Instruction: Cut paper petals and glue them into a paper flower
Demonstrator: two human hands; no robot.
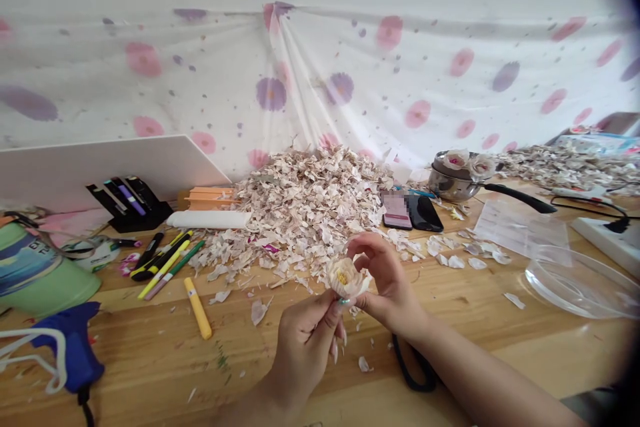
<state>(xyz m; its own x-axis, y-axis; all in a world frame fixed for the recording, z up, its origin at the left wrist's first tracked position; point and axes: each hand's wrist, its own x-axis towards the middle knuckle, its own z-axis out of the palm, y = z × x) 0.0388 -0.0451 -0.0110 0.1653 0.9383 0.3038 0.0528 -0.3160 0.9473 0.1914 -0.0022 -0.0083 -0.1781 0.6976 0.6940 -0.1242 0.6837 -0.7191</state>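
A small cream paper flower (346, 277) with a yellow centre is held above the wooden table (150, 333). My left hand (305, 340) pinches it from below with thumb and fingers closed. My right hand (387, 283) curls round its right side, fingers bent against the petals. A big heap of pale petal scraps (305, 207) lies just behind the hands.
A blue glue gun (70, 347) lies at front left beside a green bottle (35, 267), pens (165, 260) and a yellow stick (198, 307). Two phones (410, 211), a steel pan with flowers (457, 177), a clear plastic dish (580, 280) and a black cord (413, 373) are on the right.
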